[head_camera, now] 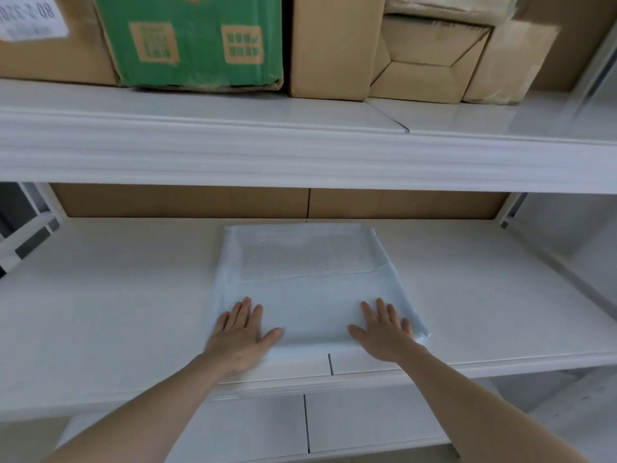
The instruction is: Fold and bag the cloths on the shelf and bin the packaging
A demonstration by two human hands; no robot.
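Pressing flat on the near edge of the pale blue cloth (310,295), the left hand (242,332) and right hand (384,329) keep fingers straight, gripping nothing, on the white shelf (117,295).

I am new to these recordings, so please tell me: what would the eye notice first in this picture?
First, the pale blue cloth lying flat on the middle white shelf, with the left hand and the right hand pressing open on its near corners. Next, the green box among brown cartons on the shelf above.
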